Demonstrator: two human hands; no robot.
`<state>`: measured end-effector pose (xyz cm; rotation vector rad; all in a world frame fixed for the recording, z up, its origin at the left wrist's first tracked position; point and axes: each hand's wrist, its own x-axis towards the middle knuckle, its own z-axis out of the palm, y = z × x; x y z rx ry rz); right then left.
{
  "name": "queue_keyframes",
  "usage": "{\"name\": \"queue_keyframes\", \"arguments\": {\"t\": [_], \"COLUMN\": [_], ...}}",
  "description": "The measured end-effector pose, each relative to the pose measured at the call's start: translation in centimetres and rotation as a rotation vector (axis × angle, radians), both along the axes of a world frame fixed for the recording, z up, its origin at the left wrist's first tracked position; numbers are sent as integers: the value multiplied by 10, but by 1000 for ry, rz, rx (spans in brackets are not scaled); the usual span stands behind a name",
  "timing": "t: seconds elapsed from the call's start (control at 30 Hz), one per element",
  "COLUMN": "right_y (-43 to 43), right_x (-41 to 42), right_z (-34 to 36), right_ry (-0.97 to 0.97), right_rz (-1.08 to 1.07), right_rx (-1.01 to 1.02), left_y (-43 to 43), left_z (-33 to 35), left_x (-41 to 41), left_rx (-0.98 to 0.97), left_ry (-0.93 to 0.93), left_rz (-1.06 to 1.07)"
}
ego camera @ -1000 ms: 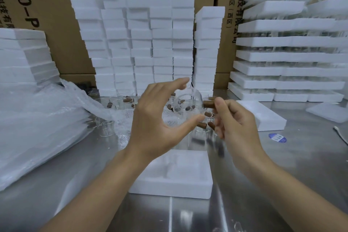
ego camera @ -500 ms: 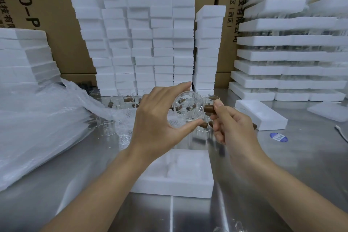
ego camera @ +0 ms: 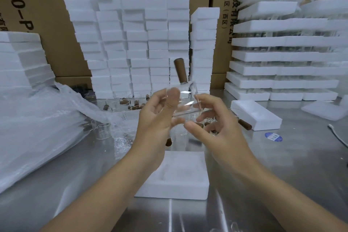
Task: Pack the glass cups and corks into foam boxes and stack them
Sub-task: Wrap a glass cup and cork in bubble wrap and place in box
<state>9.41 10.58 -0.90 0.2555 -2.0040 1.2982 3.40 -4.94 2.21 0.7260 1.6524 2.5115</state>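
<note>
A: Grip first.
B: The left hand [ego camera: 158, 118] is curled round the glass cup [ego camera: 185, 104], thumb flat on its near side. The right hand [ego camera: 218, 130] takes the other end, forefinger over the top and thumb beneath. Both hands hold it, raised off the table.

A: How does the cup sit?
B: Roughly on its side between the palms, tilted. It is clear glass, so the edges are hard to trace.

A: And the cork?
B: One cork [ego camera: 180, 70] is just above the hands, near upright and leaning slightly left, with its lower end at the cup's upper rim. No finger is visibly on it. I cannot tell whether it is seated in the mouth or free of it.

A: Below the hands?
B: An open foam box [ego camera: 169, 192] sits directly beneath, recess up, on the steel table [ego camera: 282, 175].

A: Farther out?
B: Loose cups [ego camera: 102, 130] and loose corks [ego camera: 125, 102] lie behind the hands, by the bubble wrap [ego camera: 47, 118] on the left. On the right is a closed foam box [ego camera: 256, 115] with a stray cork [ego camera: 244, 124] against its near side and a blue sticker [ego camera: 273, 136] nearby. Foam stacks [ego camera: 150, 43] line the back in front of cartons [ego camera: 47, 5]. Foam trays [ego camera: 282, 56] are layered at far right, with glassware between the layers.
</note>
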Motion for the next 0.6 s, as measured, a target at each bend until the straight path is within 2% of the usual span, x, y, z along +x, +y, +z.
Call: {"name": "queue_keyframes", "arguments": {"t": [0.1,0.2,0.33,0.6], "right_y": [-1,1,-1,2], "right_x": [0,1,2,2], "right_z": [-1,1,3,3], "right_ry": [34,51,40,73], "right_rz": [-3,-28,-36,-2], "right_rx": [-13,-25,-15,29], "left_y": [2,3,4,10], "left_z": [-2,-3,-6,-9], "left_x": [5,5,3,6], "left_rx": [15,-11,-57,-72], "left_ry": [-153,-268,-348,-363], "left_rz": [-230,-358,-406,-445]}}
